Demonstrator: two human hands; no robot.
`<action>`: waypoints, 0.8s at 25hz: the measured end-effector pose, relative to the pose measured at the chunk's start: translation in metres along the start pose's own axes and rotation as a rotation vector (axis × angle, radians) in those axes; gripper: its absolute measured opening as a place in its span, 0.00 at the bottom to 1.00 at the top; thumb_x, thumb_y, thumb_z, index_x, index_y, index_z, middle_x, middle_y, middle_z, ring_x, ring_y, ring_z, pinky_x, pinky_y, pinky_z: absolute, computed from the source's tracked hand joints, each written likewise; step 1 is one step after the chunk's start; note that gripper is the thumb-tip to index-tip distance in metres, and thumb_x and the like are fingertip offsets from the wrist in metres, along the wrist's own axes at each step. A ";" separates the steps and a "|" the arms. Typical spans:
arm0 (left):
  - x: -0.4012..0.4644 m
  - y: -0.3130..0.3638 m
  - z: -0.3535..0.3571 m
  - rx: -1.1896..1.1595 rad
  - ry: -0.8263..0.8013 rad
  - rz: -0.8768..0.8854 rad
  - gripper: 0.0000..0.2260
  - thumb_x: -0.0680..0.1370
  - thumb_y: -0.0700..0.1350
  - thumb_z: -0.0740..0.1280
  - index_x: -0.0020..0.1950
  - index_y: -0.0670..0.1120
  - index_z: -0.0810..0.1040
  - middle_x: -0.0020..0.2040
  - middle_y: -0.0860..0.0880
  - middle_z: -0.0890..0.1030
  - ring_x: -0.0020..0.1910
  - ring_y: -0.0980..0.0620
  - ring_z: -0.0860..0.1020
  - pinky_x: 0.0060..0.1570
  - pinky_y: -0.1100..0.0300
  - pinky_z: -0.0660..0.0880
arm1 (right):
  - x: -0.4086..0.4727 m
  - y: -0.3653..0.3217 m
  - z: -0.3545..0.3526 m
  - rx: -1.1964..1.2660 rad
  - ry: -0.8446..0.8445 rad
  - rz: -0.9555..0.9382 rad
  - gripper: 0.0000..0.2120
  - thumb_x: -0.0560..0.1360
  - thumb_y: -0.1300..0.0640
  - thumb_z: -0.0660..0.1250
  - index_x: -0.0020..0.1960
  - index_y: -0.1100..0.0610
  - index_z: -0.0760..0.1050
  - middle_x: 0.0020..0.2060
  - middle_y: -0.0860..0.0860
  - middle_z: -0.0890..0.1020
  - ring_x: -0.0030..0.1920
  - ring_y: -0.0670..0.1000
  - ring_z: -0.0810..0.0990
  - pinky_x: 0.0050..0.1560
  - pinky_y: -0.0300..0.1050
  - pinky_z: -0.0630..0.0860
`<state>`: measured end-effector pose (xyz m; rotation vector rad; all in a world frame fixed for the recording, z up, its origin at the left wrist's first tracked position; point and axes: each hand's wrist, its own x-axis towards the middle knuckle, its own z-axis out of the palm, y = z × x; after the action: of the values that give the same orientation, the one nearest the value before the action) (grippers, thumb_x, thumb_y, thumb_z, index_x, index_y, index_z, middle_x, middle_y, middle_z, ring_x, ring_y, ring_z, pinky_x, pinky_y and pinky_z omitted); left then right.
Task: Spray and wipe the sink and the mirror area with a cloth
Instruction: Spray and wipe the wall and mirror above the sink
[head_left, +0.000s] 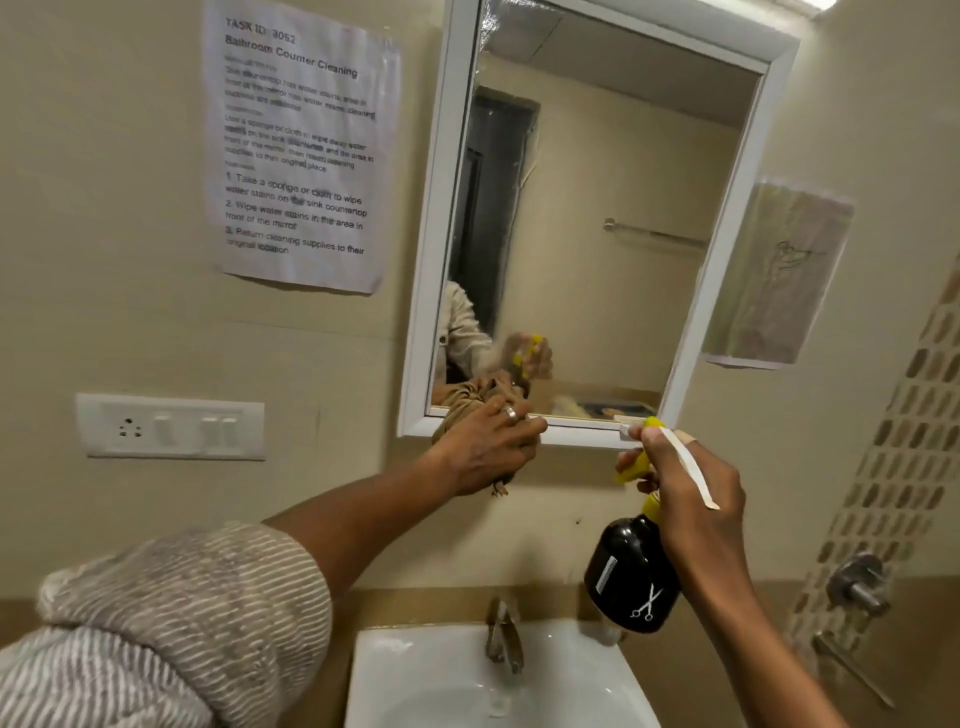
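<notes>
Striped rolled-up sleeve (171, 618) is filling the lower left, closest to the lens, with the bare forearm running up from it to the left hand (485, 449). Left fingers (519, 421) are curling over a bunched tan cloth (457, 408), gripping it and pressing it against the bottom left corner of the white mirror frame (582, 434); 1 ring is showing on a finger, and a bit of cloth is hanging below the palm. Right hand (691, 488) is wrapping around the neck of a black spray bottle (631, 577) with a yellow trigger (635, 467), fingers clenched on it, nozzle sitting just below the frame's lower edge and pointing left toward the cloth hand; whether the trigger is being squeezed, cannot tell. Bottle body is hanging above the white sink (431, 680), not touching it, right of the metal tap (503, 636). Mirror (597, 234) is reflecting both hands, the cloth and a towel rail. Printed task sheet (301, 150) is taped on the wall left of the mirror, with a white switch plate (171, 426) below it. Plastic-covered paper (774, 275) is hanging right of the mirror, and a wall valve (857, 582) is sitting at the lower right beside the mosaic tile strip (904, 431).
</notes>
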<state>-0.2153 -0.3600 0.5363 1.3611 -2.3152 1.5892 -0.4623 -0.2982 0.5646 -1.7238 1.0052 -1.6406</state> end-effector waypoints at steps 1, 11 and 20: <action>-0.016 -0.009 -0.002 0.021 0.017 -0.008 0.12 0.74 0.45 0.70 0.57 0.46 0.79 0.60 0.45 0.75 0.58 0.41 0.75 0.58 0.45 0.73 | -0.002 -0.003 0.011 0.020 -0.029 -0.009 0.18 0.82 0.49 0.65 0.39 0.56 0.85 0.35 0.54 0.86 0.35 0.53 0.80 0.40 0.52 0.77; -0.198 -0.068 -0.063 -0.256 -0.403 -0.721 0.13 0.76 0.46 0.58 0.58 0.49 0.75 0.59 0.43 0.72 0.56 0.37 0.71 0.47 0.45 0.74 | -0.056 -0.035 0.148 0.205 -0.400 -0.042 0.14 0.77 0.54 0.63 0.38 0.58 0.83 0.38 0.55 0.87 0.40 0.56 0.84 0.44 0.57 0.80; -0.450 0.048 -0.057 -0.983 -0.101 -2.191 0.05 0.74 0.41 0.71 0.38 0.45 0.78 0.32 0.53 0.76 0.40 0.48 0.80 0.43 0.60 0.77 | -0.222 0.037 0.287 0.178 -0.635 0.147 0.17 0.73 0.46 0.63 0.45 0.59 0.81 0.43 0.60 0.82 0.44 0.55 0.80 0.46 0.46 0.74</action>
<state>0.0076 -0.0255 0.3210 1.8841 -0.2139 -0.2940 -0.1784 -0.1679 0.3772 -1.8186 0.6353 -0.9501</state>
